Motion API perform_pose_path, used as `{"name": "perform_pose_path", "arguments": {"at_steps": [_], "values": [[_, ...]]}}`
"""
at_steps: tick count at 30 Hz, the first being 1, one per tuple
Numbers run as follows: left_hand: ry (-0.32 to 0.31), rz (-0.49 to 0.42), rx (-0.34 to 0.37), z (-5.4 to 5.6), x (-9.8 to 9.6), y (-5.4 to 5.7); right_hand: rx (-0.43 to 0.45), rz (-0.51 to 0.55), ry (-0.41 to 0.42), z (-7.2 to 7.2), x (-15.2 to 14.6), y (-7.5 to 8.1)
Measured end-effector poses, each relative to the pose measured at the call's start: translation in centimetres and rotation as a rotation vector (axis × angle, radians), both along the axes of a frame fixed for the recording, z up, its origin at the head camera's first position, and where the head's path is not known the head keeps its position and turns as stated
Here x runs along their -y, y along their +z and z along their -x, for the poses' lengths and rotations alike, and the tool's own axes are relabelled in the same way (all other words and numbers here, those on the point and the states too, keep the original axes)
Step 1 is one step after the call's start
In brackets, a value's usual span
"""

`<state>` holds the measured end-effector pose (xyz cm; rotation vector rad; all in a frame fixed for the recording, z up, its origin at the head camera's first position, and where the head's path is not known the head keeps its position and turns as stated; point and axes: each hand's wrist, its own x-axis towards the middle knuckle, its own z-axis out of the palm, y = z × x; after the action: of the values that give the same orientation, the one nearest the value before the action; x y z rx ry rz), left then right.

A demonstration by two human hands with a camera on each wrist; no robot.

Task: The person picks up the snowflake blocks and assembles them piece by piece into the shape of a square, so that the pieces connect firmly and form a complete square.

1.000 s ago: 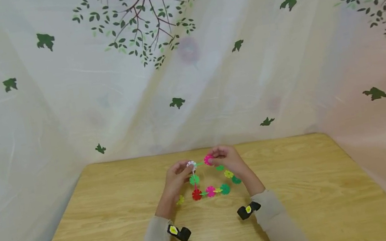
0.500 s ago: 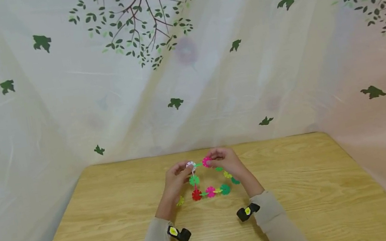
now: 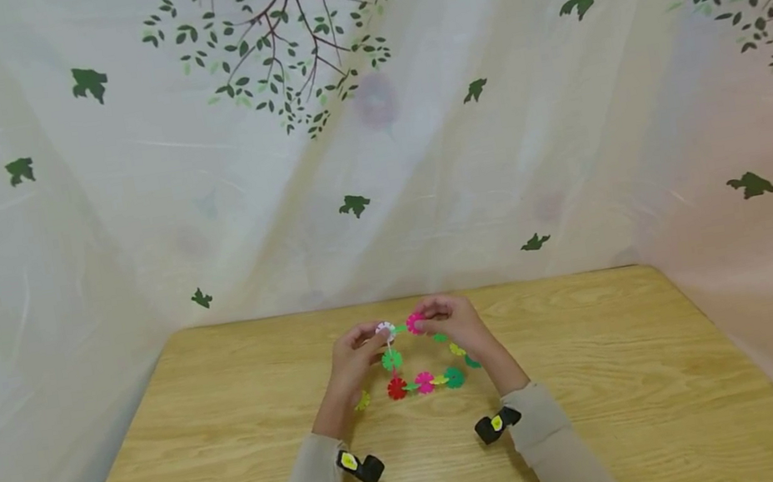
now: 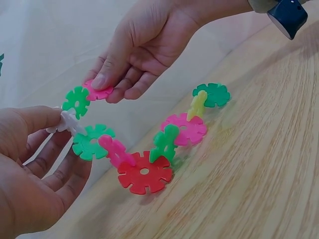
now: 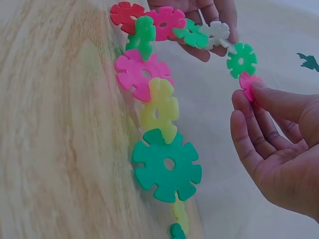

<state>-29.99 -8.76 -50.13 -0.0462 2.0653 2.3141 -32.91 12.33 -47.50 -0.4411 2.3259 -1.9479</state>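
Note:
A chain of notched plastic snowflake discs runs between the hands, bending at a red disc (image 4: 144, 173) low by the tabletop. My left hand (image 3: 355, 357) pinches a white disc (image 5: 215, 34) between thumb and fingers. From it the chain drops through a green disc (image 4: 93, 142) and a pink one to the red disc. My right hand (image 3: 458, 322) pinches a pink disc (image 4: 98, 91), which joins the white one through an upright green disc (image 5: 242, 60). Past the red disc follow green, pink and yellow (image 5: 160, 110) discs, then a dark green disc (image 5: 167, 165).
Near the right wrist lie further yellow (image 3: 457, 349) and green discs (image 3: 473, 361); whether they join the chain I cannot tell. A yellow disc (image 3: 362, 401) lies beside the left wrist. The wooden table (image 3: 649, 368) ends at a printed curtain (image 3: 264, 235).
Both hands keep their pinch on the white and pink discs. The chain and hands shift only very slightly in the head view, along with the background.

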Motion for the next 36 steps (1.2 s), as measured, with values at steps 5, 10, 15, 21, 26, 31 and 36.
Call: {"name": "perform_pose_path", "arguments": {"at_steps": [5, 10, 15, 21, 26, 31, 36], "values": [[0.002, -0.004, -0.006, 0.1, 0.0, 0.0, -0.006, 0.006, 0.004, -0.3, 0.1, 0.2], [0.002, -0.011, 0.008, 0.0, 0.0, 0.2, -0.005, 0.02, -0.018, -0.5, 0.2, 0.1], [0.008, -0.012, 0.011, -0.1, -0.1, 0.2, -0.029, 0.038, -0.048, -0.4, 0.4, -0.2], [0.019, -0.026, 0.001, -0.1, -0.3, 0.1, -0.04, 0.03, -0.099, -0.6, 0.7, -0.1], [0.027, -0.045, 0.003, -0.1, -0.5, 0.3, -0.042, 0.019, -0.113, -0.5, 0.8, 0.2], [0.026, -0.042, 0.008, -0.1, -0.5, 0.2, -0.002, 0.027, -0.086, -1.1, 0.8, 1.3], [0.017, -0.011, 0.015, 0.0, -0.4, 0.0, 0.012, 0.04, -0.049, -2.0, 0.8, 2.7]]}}
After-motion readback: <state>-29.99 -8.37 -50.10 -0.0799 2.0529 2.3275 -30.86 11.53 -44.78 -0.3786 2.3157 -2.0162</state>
